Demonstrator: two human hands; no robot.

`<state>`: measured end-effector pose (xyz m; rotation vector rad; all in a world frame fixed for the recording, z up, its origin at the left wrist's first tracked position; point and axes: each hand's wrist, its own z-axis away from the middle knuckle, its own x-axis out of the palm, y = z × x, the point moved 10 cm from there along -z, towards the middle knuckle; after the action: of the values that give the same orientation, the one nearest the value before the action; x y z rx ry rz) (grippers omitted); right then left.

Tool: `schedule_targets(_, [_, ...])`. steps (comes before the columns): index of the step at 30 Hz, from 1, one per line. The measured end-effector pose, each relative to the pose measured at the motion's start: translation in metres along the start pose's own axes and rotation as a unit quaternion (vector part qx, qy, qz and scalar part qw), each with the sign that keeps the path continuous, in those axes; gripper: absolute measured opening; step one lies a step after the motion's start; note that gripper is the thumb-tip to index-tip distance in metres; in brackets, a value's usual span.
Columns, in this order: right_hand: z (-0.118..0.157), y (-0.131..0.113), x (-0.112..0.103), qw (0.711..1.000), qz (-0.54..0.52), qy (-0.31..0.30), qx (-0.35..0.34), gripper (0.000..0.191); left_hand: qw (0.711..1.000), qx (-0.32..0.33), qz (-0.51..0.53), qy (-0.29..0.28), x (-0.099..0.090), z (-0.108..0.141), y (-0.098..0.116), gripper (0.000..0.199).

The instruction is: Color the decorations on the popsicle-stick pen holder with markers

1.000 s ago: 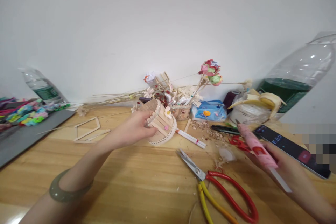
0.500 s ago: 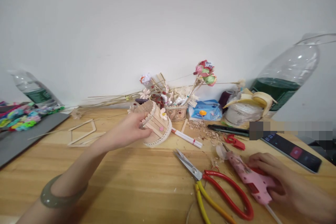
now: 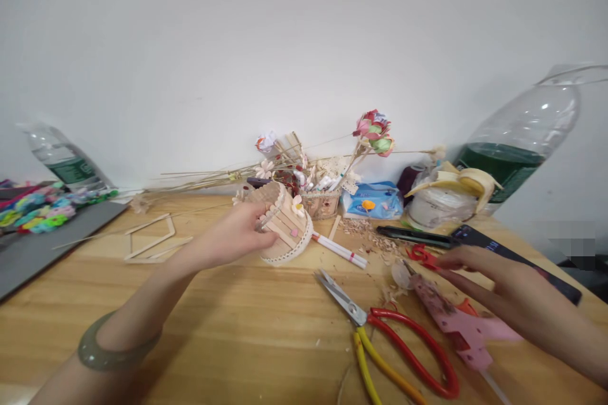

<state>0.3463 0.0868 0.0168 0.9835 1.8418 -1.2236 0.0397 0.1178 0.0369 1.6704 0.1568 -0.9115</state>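
Note:
My left hand point(image 3: 242, 231) is closed on a small pot of wooden craft sticks point(image 3: 281, 228), tilted on its side. White lace trim, a white flower and a pink heart decorate the pot. At the right, my right hand point(image 3: 489, 272) has its fingertips on the end of a red ribbon piece point(image 3: 422, 257), which looks pinched between them. Below that hand lies a pink hot glue gun point(image 3: 468, 335), free of my grip, with a glue stick at its rear. Large scissors point(image 3: 365, 319) with red and yellow handles lie blades open beside it.
Behind the pot stands a lace-trimmed holder point(image 3: 323, 204) with pens and paper flowers. A blue tissue pack point(image 3: 373, 201), a banana peel point(image 3: 477, 180), a bottle point(image 3: 513, 145), a black cutter point(image 3: 413, 236) and a phone point(image 3: 517, 259) are at right. Thin wooden sticks point(image 3: 152, 239) lie left.
My right hand has let go of the glue gun and moved forward to the red ribbon piece, passing partly over the phone. My left hand keeps the pot in the same place.

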Motion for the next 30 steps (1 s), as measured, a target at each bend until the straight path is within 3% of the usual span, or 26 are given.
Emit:
schedule_targets(4, [-0.035, -0.049, 0.055, 0.981, 0.084, -0.141, -0.106, 0.02, 1.0, 0.003, -0.002, -0.003, -0.001, 0.001, 0.0, 0.03])
schedule_targets(7, [-0.052, -0.067, 0.088, 0.952, 0.14, -0.226, -0.154, 0.014, 1.0, -0.005, -0.007, 0.008, -0.004, 0.002, -0.003, 0.027])
schedule_targets(12, [-0.061, -0.062, 0.115, 0.917, 0.186, -0.303, -0.181, 0.023, 1.0, 0.002, 0.015, 0.005, -0.007, 0.003, 0.0, 0.03])
schedule_targets(18, [-0.064, -0.045, 0.131, 0.913, 0.177, -0.323, -0.173, 0.024, 0.999, -0.008, 0.03, 0.009, -0.018, 0.006, -0.002, 0.036])
schedule_targets(21, [-0.067, -0.045, 0.132, 0.922, 0.152, -0.318, -0.161, 0.024, 0.999, -0.019, 0.02, 0.032, -0.027, 0.007, -0.005, 0.036])
schedule_targets(24, [-0.071, -0.055, 0.121, 0.938, 0.103, -0.293, -0.152, 0.023, 0.999, -0.027, 0.022, 0.032, -0.029, 0.008, -0.005, 0.036])
schedule_targets(27, [-0.073, -0.073, 0.093, 0.961, 0.023, -0.235, -0.144, 0.017, 0.999, -0.018, 0.047, 0.009, -0.024, 0.007, -0.002, 0.036])
schedule_targets(30, [-0.07, -0.09, 0.055, 0.98, -0.071, -0.144, -0.12, 0.023, 0.997, -0.011, 0.077, -0.019, -0.017, 0.007, 0.0, 0.035])
